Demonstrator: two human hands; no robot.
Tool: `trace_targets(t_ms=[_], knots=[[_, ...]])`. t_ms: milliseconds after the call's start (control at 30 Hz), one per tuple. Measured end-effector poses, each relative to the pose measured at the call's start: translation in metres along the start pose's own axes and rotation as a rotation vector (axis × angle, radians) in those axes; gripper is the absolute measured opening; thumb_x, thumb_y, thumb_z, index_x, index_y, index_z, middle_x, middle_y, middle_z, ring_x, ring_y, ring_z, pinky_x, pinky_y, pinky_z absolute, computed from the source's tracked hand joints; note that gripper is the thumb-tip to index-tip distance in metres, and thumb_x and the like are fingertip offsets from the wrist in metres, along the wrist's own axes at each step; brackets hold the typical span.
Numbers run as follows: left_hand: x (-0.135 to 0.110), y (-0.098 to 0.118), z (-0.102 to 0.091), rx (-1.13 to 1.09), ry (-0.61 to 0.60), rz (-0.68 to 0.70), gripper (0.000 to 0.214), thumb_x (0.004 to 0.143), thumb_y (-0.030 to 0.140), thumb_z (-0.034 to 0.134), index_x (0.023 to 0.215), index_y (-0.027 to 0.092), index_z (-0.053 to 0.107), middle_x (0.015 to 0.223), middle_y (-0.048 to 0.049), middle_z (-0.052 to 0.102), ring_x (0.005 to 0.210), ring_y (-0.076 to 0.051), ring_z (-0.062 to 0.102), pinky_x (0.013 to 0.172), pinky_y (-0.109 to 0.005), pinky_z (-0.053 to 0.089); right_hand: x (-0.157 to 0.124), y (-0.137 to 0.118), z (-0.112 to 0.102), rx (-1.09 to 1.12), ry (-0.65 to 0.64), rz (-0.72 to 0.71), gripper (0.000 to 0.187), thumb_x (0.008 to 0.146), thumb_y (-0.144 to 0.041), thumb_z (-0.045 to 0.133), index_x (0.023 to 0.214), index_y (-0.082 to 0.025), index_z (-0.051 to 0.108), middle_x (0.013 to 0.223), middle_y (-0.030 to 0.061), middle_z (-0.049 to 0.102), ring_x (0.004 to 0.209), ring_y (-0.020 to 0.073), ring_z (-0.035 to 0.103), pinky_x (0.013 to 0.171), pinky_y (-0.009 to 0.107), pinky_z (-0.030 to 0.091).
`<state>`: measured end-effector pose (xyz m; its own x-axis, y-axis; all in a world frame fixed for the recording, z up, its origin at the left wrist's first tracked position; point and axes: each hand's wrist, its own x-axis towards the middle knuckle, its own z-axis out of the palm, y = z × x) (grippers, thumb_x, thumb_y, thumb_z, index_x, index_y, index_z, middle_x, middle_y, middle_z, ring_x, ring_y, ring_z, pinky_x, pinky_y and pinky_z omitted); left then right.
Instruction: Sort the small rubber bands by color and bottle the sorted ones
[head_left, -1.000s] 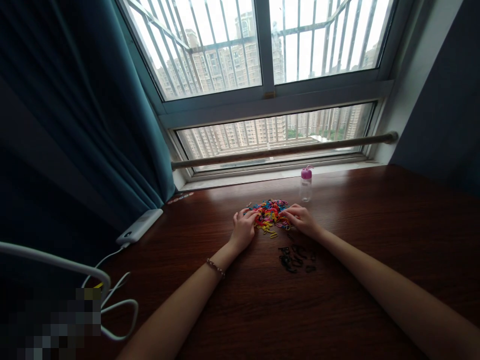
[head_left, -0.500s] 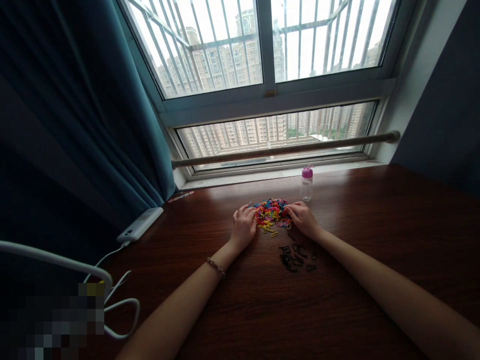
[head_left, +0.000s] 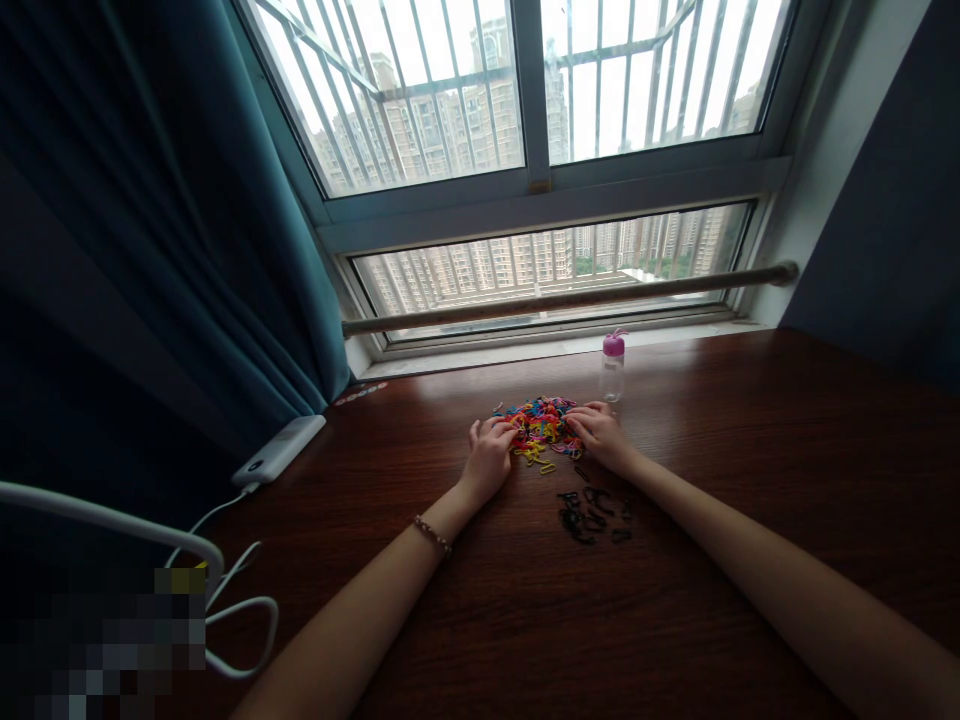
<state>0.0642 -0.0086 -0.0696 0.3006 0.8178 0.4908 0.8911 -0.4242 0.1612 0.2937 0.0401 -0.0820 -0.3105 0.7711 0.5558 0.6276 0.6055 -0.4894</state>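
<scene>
A pile of small multicoloured rubber bands (head_left: 541, 425) lies on the dark brown wooden table (head_left: 480, 600). My left hand (head_left: 491, 450) rests at the pile's left edge, its fingers slightly bent and apart, the tips against the bands. From the other side, my right hand (head_left: 600, 436) reaches in with fingers stretched over the pile's right edge. I make out no band gripped in either hand, though the fingertips partly merge with the pile. Nearer to me is a loose group of black rubber bands (head_left: 589, 518), scattered between my forearms.
A clear bottle with a pink lid (head_left: 613, 370) stands just behind my right hand. On the left are a white power bank (head_left: 281, 450) with a cable and a thick white curved tube (head_left: 112, 518). A blue curtain (head_left: 285, 250) and a barred window with a metal rail (head_left: 570, 302) bound the table.
The fingers of both hands have shifted slightly at the pile's edges; my right fingers reach a little further left over it. The black bands lie as before.
</scene>
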Motion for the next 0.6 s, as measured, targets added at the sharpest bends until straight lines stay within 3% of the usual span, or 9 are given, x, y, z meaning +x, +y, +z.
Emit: trace_targets(t_ms=[133,333,600], knots=[[0.000,-0.002,0.002,-0.006,0.013,-0.015,0.037,0.073,0.002,0.040,0.098,0.019,0.061,0.103,-0.0069,0.060,0.106,-0.022,0.044,0.099,-0.049,0.020,0.001,0.003,0.003,0.002,-0.022,0.013,0.029,0.086,-0.033,0.040,0.087,-0.026,0.069,0.100,0.0009,0.066,0.100,0.0225,0.046,0.087,0.040,0.031],[0.002,-0.004,0.003,-0.048,0.093,-0.041,0.030,0.078,0.007,0.041,0.098,0.019,0.060,0.101,-0.0070,0.059,0.102,-0.021,0.046,0.094,-0.042,0.031,0.003,0.001,-0.005,0.139,0.098,0.030,0.031,0.085,-0.030,0.040,0.085,-0.021,0.069,0.088,0.0053,0.068,0.093,0.0205,0.055,0.084,0.035,0.040],[0.005,-0.005,-0.002,-0.230,0.248,-0.165,0.007,0.076,0.020,0.055,0.079,0.017,0.060,0.084,-0.0047,0.060,0.085,-0.018,0.054,0.079,-0.032,0.043,0.001,-0.001,-0.012,0.258,0.180,0.231,0.021,0.074,-0.033,0.054,0.078,-0.018,0.068,0.076,0.0042,0.068,0.059,0.0155,0.058,0.058,0.026,0.044]])
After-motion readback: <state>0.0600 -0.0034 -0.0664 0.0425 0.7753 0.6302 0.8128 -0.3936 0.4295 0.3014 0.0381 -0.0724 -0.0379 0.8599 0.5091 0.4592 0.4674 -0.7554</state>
